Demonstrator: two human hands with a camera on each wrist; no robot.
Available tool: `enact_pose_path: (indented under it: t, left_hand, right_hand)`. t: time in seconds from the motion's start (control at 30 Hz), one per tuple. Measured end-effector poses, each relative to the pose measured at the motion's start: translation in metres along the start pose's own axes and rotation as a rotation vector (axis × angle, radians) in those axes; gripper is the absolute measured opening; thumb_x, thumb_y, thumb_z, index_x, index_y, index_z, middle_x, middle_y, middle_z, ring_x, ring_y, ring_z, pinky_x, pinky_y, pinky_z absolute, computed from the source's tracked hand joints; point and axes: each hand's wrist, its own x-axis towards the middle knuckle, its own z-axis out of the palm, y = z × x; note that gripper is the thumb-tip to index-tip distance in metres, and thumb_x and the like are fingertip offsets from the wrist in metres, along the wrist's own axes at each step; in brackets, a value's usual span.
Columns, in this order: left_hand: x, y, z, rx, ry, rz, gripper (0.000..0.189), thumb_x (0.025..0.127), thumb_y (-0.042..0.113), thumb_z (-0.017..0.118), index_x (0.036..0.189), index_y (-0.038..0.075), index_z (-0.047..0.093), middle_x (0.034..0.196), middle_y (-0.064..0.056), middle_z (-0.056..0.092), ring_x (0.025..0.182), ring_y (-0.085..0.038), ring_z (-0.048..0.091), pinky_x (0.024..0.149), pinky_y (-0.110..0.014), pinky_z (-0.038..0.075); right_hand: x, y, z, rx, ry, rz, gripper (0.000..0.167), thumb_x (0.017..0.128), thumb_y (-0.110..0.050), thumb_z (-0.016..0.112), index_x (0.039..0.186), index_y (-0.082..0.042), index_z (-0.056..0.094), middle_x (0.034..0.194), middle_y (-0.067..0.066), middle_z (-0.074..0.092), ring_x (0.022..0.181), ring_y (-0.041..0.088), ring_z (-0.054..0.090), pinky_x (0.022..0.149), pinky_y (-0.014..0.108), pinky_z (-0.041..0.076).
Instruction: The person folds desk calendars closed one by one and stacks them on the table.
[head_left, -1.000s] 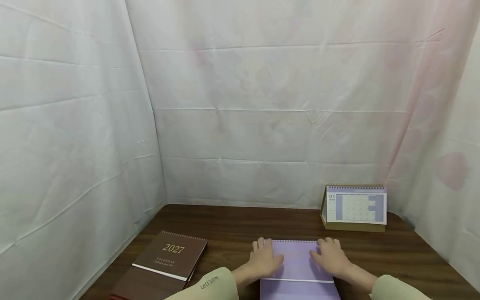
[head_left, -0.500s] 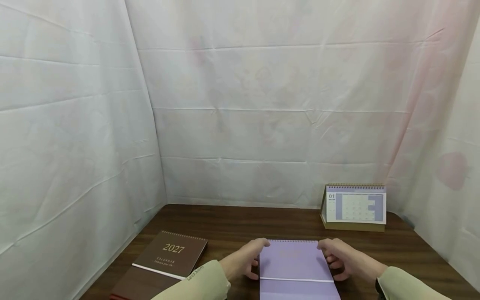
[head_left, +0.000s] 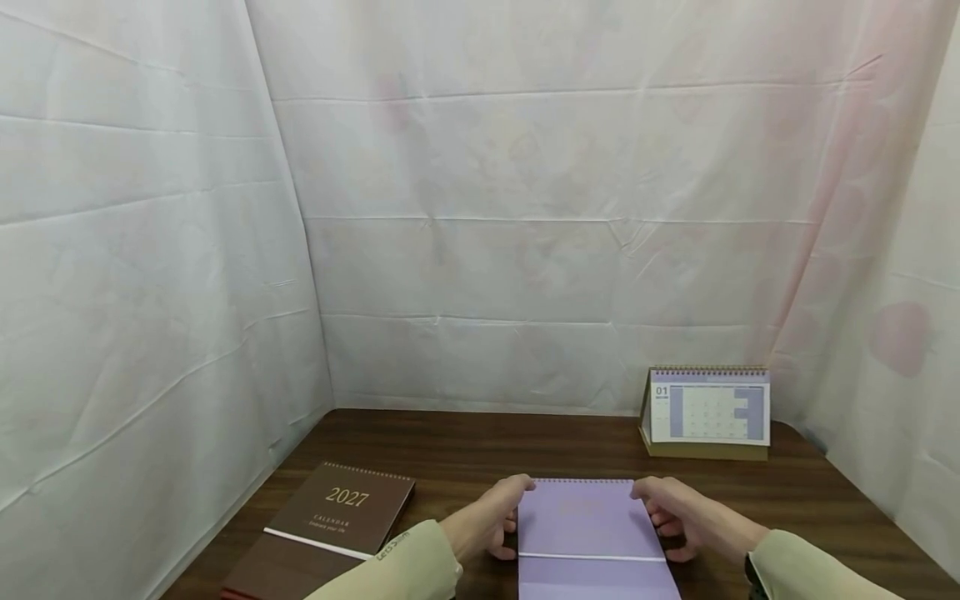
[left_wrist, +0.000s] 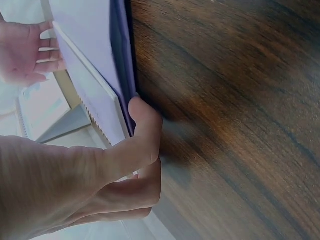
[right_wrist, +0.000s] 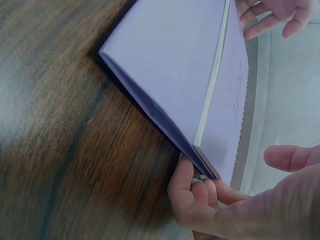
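A purple desk calendar [head_left: 585, 521] with a spiral top and a white strip across its cover lies flat on the table. My left hand [head_left: 487, 521] grips its left side near the top corner; in the left wrist view a bent fingertip meets the purple edge [left_wrist: 122, 55]. On the opposite side my right hand [head_left: 686, 517] holds the right edge near the spiral, its fingers curled against it in the right wrist view, with the thumb [right_wrist: 282, 156] lifted away. Part of each hand's fingers is hidden. The calendar's front end runs out of the head view.
To the left lies a brown 2027 calendar [head_left: 341, 508], near my left sleeve [head_left: 397, 558]. An upright desk calendar [head_left: 708, 408] showing month 01 stands at the back right. White cloth [head_left: 480, 208] hangs round the wooden table [head_left: 465, 433].
Both hands have shifted from resting spread on the calendar's upper cover to gripping its side edges near the top corners. Over the last half second they have hardly moved.
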Motion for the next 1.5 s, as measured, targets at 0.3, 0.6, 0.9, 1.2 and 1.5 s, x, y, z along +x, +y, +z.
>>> enact_pose_path:
  t: [0.3,0.6,0.9,1.2,1.5]
  left_hand:
    - [0.003,-0.006,0.004,-0.008,0.011,-0.007,0.061,0.082,0.037,0.06,0.117,-0.011,0.046,0.103,-0.03,0.047,0.101,-0.041,0.05,0.083,-0.061,0.048]
    - [0.005,-0.008,0.002,-0.027,0.026,0.003,0.059,0.081,0.037,0.06,0.113,-0.01,0.046,0.097,-0.027,0.043,0.096,-0.039,0.046,0.081,-0.061,0.047]
    - [0.006,-0.006,-0.008,-0.017,0.034,0.033,0.057,0.083,0.038,0.059,0.114,-0.009,0.048,0.099,-0.026,0.044,0.097,-0.039,0.046,0.082,-0.062,0.046]
    - [0.004,-0.002,-0.021,-0.015,0.027,0.072,0.06,0.087,0.04,0.055,0.117,-0.011,0.048,0.102,-0.027,0.048,0.099,-0.037,0.049,0.083,-0.06,0.047]
    - [0.006,-0.002,-0.031,-0.03,0.064,0.08,0.057,0.086,0.038,0.055,0.12,-0.007,0.046,0.104,-0.025,0.044,0.102,-0.039,0.045,0.087,-0.065,0.043]
  right_hand:
    - [-0.001,0.0,0.002,0.01,-0.001,-0.016,0.026,0.084,-0.03,0.058,0.067,-0.016,0.042,0.068,-0.002,0.039,0.072,0.02,0.041,0.07,0.049,0.047]
    - [-0.002,-0.003,0.005,0.02,-0.002,-0.027,0.027,0.084,-0.03,0.059,0.082,-0.006,0.046,0.078,0.006,0.042,0.08,0.026,0.045,0.072,0.05,0.049]
    - [0.0,-0.004,0.012,0.021,-0.045,-0.025,0.026,0.086,-0.029,0.058,0.081,-0.007,0.044,0.075,0.004,0.042,0.075,0.023,0.048,0.072,0.048,0.051]
    - [0.0,-0.01,0.02,0.029,-0.054,-0.069,0.025,0.087,-0.028,0.057,0.073,-0.013,0.042,0.069,0.0,0.04,0.068,0.018,0.045,0.07,0.047,0.052]
    - [-0.002,-0.017,0.028,0.048,-0.06,-0.079,0.024,0.087,-0.027,0.057,0.076,-0.01,0.044,0.071,0.002,0.042,0.07,0.019,0.048,0.07,0.046,0.052]
